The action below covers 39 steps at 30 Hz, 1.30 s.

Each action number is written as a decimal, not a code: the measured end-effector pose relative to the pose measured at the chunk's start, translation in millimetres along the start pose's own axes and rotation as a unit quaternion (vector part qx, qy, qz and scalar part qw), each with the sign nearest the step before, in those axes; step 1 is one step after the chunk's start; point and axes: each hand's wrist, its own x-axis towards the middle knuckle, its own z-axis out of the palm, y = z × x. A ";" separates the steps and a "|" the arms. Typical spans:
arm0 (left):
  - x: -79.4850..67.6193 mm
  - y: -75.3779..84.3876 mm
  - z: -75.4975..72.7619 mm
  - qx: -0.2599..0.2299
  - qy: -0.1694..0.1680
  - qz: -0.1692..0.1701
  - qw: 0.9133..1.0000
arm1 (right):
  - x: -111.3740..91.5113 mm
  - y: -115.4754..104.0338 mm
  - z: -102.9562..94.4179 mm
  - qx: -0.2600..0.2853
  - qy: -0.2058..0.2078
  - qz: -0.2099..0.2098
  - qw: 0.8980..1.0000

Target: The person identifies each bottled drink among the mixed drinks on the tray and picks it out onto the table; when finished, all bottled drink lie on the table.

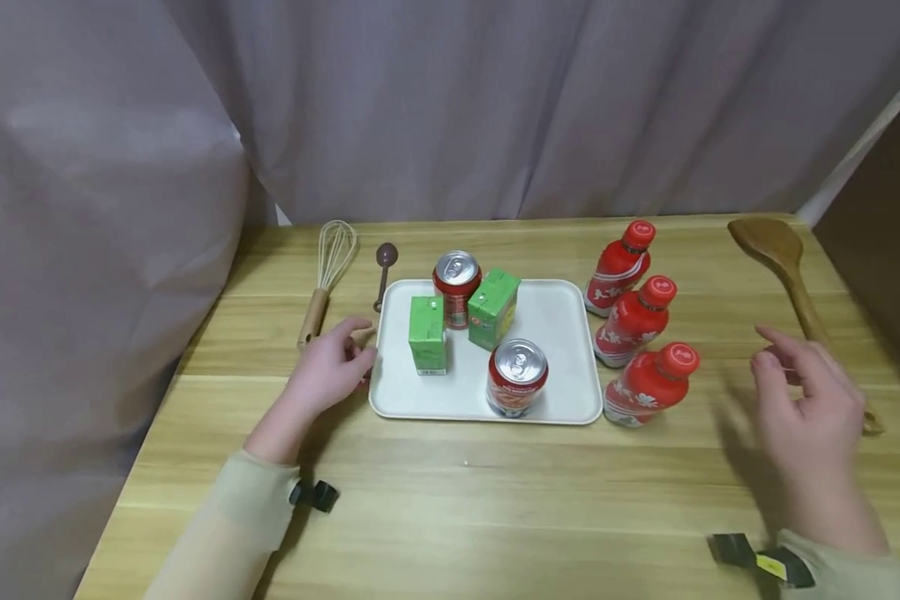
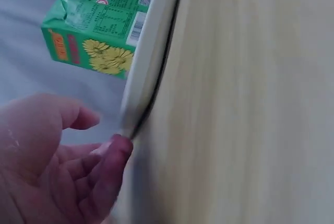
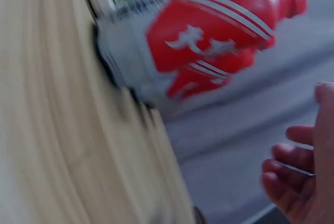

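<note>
A white tray lies on the wooden table, carrying two green drink cartons and two red soda cans, all upright. At the tray's left rim is my left hand, its fingers loosely bent and nothing between thumb and fingers. The left wrist view shows a fingertip close to the rim; whether it touches, I cannot tell. Three red bottles stand along the tray's right side. My right hand hovers right of them, fingers relaxed, holding nothing.
A whisk with a wooden handle and a small brown measuring spoon lie left of the tray. On the far right lies a wooden spatula, partly hidden behind my right hand. A grey curtain hangs behind the table.
</note>
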 end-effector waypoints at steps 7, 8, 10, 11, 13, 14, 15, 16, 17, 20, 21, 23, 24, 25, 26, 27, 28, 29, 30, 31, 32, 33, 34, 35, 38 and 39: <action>-60.6 17.8 -22.3 0.196 0.148 0.088 0.965 | -4.6 0.6 -19.8 -0.103 -0.156 -0.051 0.981; -67.3 18.2 -22.9 0.215 0.148 0.092 0.961 | -6.6 0.5 -22.0 -0.113 -0.179 -0.052 0.976; -76.6 17.5 -22.8 0.247 0.133 0.090 0.956 | -11.9 0.8 -26.5 -0.139 -0.220 -0.038 0.965; -79.8 16.8 -22.4 0.262 0.124 0.084 0.953 | -14.6 1.2 -28.6 -0.155 -0.239 -0.031 0.958; -84.1 14.9 -21.3 0.282 0.107 0.069 0.951 | -18.7 2.0 -31.6 -0.188 -0.274 -0.017 0.943; -85.3 14.1 -20.9 0.287 0.101 0.065 0.950 | -20.1 2.0 -32.5 -0.204 -0.290 -0.010 0.935; -86.0 13.5 -20.7 0.290 0.094 0.060 0.950 | -21.1 2.1 -32.8 -0.217 -0.304 -0.003 0.928; -86.4 13.0 -20.3 0.292 0.086 0.057 0.951 | -21.6 2.0 -32.9 -0.229 -0.318 0.003 0.920; -86.4 12.4 -19.8 0.292 0.076 0.053 0.952 | -22.0 1.6 -32.8 -0.239 -0.330 0.009 0.913; -86.4 12.2 -17.6 0.292 0.049 0.045 0.954 | -22.9 0.6 -32.0 -0.256 -0.356 0.015 0.898; -86.5 12.5 -16.5 0.292 0.042 0.044 0.955 | -23.6 0.6 -31.6 -0.261 -0.364 0.015 0.894; -86.9 13.0 -14.3 0.292 0.034 0.043 0.955 | -24.7 1.0 -30.9 -0.264 -0.374 0.014 0.889; -87.2 13.3 -13.3 0.292 0.032 0.043 0.955 | -25.1 1.5 -30.8 -0.264 -0.377 0.014 0.888; -87.3 13.6 -12.6 0.291 0.030 0.044 0.955 | -25.3 2.3 -30.6 -0.263 -0.379 0.014 0.887; -87.2 13.7 -12.1 0.289 0.030 0.046 0.956 | -25.2 3.3 -30.6 -0.260 -0.378 0.014 0.888; -86.6 13.8 -11.7 0.288 0.030 0.048 0.956 | -24.4 4.1 -30.5 -0.256 -0.374 0.014 0.891; -85.8 13.8 -11.7 0.287 0.030 0.049 0.956 | -23.1 4.9 -30.3 -0.251 -0.371 0.014 0.894; -84.8 13.8 -11.8 0.285 0.031 0.049 0.957 | -21.5 5.8 -29.9 -0.248 -0.367 0.013 0.897; -83.7 14.0 -11.9 0.283 0.032 0.050 0.957 | -19.5 6.2 -29.6 -0.245 -0.363 0.013 0.899; -82.8 14.1 -12.2 0.282 0.033 0.050 0.958 | -17.4 6.2 -29.1 -0.242 -0.360 0.013 0.901; -81.8 14.1 -12.3 0.281 0.035 0.051 0.958 | -15.4 5.9 -28.3 -0.242 -0.358 0.011 0.902; -80.8 14.1 -12.3 0.280 0.037 0.051 0.958 | -13.4 5.2 -27.4 -0.242 -0.358 0.011 0.902; -80.0 14.1 -12.4 0.278 0.038 0.050 0.959 | -11.8 4.5 -26.5 -0.240 -0.357 0.009 0.902; -79.3 14.2 -12.5 0.276 0.038 0.049 0.959 | -10.5 3.7 -25.6 -0.240 -0.358 0.008 0.902; -77.0 14.5 -12.4 0.273 0.038 0.047 0.960 | -7.8 1.4 -23.2 -0.239 -0.361 0.006 0.901; -76.2 14.6 -12.4 0.271 0.039 0.047 0.961 | -7.4 0.9 -22.6 -0.238 -0.362 0.006 0.901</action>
